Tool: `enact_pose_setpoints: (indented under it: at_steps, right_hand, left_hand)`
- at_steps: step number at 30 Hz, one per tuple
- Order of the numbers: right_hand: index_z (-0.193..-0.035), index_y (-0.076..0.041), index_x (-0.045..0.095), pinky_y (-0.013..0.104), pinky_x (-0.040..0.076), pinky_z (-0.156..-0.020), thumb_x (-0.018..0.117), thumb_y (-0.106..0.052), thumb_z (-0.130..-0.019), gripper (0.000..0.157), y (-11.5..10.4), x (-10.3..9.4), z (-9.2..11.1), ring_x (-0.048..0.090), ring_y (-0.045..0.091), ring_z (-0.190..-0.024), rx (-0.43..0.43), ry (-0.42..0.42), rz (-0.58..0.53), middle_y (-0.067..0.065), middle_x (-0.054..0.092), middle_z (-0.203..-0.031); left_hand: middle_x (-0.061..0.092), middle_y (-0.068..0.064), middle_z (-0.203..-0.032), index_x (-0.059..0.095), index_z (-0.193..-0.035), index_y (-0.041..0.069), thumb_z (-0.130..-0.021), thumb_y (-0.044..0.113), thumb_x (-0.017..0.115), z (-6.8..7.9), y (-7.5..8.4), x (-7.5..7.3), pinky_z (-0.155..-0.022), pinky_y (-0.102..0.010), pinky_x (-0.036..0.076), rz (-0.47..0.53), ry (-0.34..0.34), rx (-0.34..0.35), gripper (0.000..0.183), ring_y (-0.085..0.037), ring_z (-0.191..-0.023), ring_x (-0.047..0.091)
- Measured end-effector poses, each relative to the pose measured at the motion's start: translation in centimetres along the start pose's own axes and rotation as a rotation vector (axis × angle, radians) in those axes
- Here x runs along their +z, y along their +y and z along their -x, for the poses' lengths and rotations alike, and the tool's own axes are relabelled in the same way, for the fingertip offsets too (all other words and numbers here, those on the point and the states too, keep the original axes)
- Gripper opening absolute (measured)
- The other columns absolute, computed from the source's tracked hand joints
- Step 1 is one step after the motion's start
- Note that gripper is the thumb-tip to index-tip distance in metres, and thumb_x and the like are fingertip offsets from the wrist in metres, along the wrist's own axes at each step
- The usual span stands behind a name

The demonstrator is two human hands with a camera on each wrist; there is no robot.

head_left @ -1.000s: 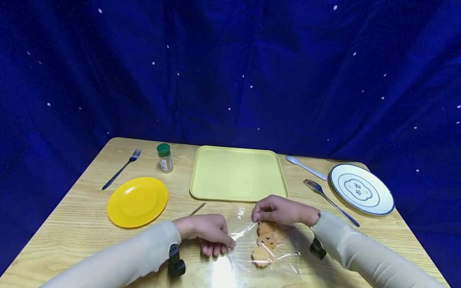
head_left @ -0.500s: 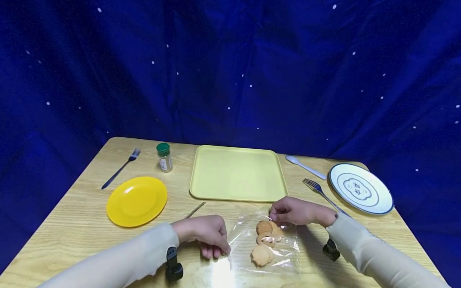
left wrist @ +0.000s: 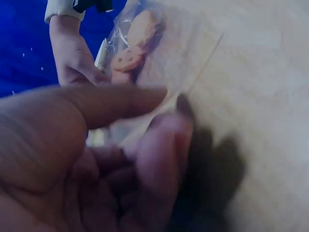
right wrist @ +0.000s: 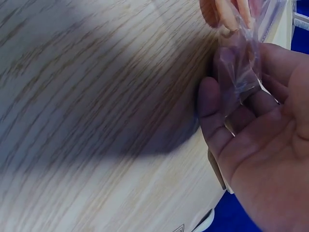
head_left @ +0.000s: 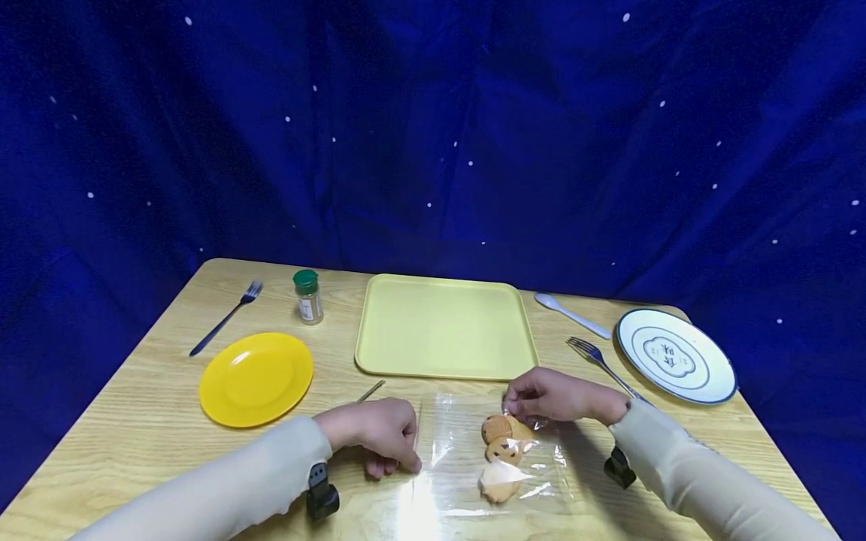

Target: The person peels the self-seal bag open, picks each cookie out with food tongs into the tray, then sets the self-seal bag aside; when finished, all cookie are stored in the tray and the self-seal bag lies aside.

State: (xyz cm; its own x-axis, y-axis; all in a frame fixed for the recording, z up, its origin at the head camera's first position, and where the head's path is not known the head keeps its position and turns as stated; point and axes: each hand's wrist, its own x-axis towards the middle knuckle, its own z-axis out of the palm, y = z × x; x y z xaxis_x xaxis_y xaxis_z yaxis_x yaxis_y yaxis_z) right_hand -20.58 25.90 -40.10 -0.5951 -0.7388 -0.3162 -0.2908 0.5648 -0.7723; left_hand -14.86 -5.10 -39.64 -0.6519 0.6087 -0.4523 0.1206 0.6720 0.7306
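A clear plastic bag (head_left: 456, 451) lies near the table's front, flat and spread toward the left. Several round cookies (head_left: 499, 460) overlap in a column inside its right half. My left hand (head_left: 375, 432) is at the bag's left edge, pinching it between thumb and index finger; the edge line runs to these fingers in the left wrist view. My right hand (head_left: 558, 396) grips the gathered upper right corner of the bag, where the crumpled film (right wrist: 236, 67) shows between thumb and fingers. A thin metal handle (head_left: 370, 391) sticks out behind the left hand, its rest hidden.
Behind the bag lies a pale yellow tray (head_left: 446, 327). A yellow plate (head_left: 257, 379), a fork (head_left: 226, 318) and a green-capped shaker (head_left: 308, 297) are at left. At right are a white spoon (head_left: 572, 315), another fork (head_left: 605, 365) and a blue-rimmed white plate (head_left: 676, 357).
My right hand has shifted right with the bag's corner, then stayed there. My left hand has moved slightly left. The bag, wrinkled before, now lies flatter and wider.
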Motion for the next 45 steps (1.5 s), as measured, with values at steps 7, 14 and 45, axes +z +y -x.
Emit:
enact_pose_setpoints:
  at_steps: [7,14,45]
  right_hand:
    - [-0.09,-0.002,0.064,0.017,0.042,-0.056,0.055,-0.012,-0.098,0.016,0.2,0.1,0.1,0.049,0.004,-0.061,-0.02,0.012,0.032,0.012,0.056,-0.073]
    - [-0.096,-0.001,0.066,0.018,0.043,-0.054,0.054,-0.01,-0.098,0.015,0.5,0.1,0.1,0.048,0.003,-0.06,-0.074,-0.002,-0.018,0.024,0.053,-0.073]
    - [-0.111,-0.025,0.065,0.031,0.045,-0.09,0.067,-0.04,-0.09,0.026,-3.1,2.6,2.9,0.051,0.004,-0.105,-0.257,0.35,0.641,-0.015,0.062,-0.11]
  left_hand:
    - [0.049,0.002,-0.039,0.047,-0.047,0.011,-0.09,0.023,0.066,0.4,1.2,-0.1,-0.049,-0.025,0.05,-0.083,0.182,0.097,0.048,-0.006,-0.031,0.045]
    - [0.064,-0.014,-0.055,0.059,-0.061,-0.004,-0.088,0.011,0.066,-0.3,0.8,1.2,-0.049,-0.029,0.055,0.243,0.134,0.005,0.032,-0.006,-0.036,0.055]
    - [0.067,-0.006,-0.074,0.06,-0.1,-0.009,-0.093,0.01,0.059,-0.4,0.5,0.3,-0.058,-0.025,0.057,0.567,0.069,0.152,0.02,-0.009,-0.058,0.064]
